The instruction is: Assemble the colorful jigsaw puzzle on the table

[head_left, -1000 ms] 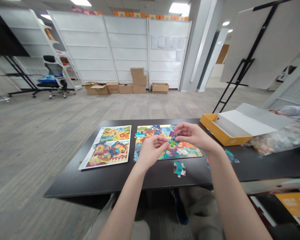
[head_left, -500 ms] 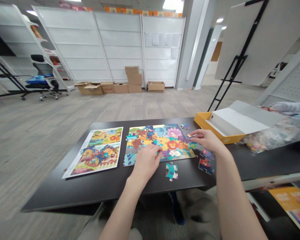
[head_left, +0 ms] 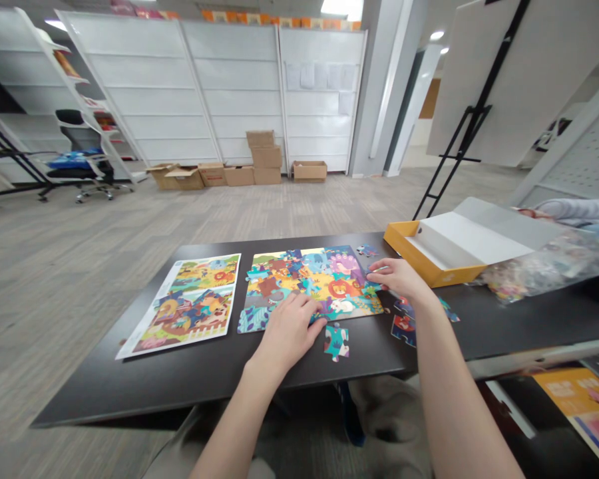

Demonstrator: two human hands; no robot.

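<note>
**Hand positions during jigsaw assembly, viewed from the head-worn camera.** A cartoon-animal jigsaw puzzle (head_left: pixel 309 283) lies near the middle of a dark tabletop (head_left: pixel 130 392), just beside a printed picture sheet (head_left: pixel 180 306) on its left. The puzzle appears largely joined, although its outline is uneven and some areas look unfinished.

The left hand (head_left: pixel 287 332) rests on the puzzle's lower edge, its fingers (head_left: pixel 304 309) pressed together and lying flat, pinching nothing that can be seen. The right hand (head_left: pixel 402 279) lies at the puzzle's right edge, its fingers (head_left: pixel 382 267) extended and slightly spread; whether they pinch a small piece cannot be told.

A teal-and-white loose piece (head_left: pixel 336 341) sits just below the puzzle, near the left hand. A cluster of loose pieces (head_left: pixel 403 329) lies under the right forearm, and a small loose piece (head_left: pixel 367 251) lies beyond the puzzle's upper right corner.

Farther right stand an open orange puzzle box (head_left: pixel 429 253) and a clear plastic bag (head_left: pixel 544 266) holding more pieces, with a co-worker's sleeve (head_left: pixel 579 209) behind them.

Step in hand (judged): fitting pieces at the puzzle's edges. The next move calls for matching a loose piece against the picture sheet and seating it in an open gap.
</note>
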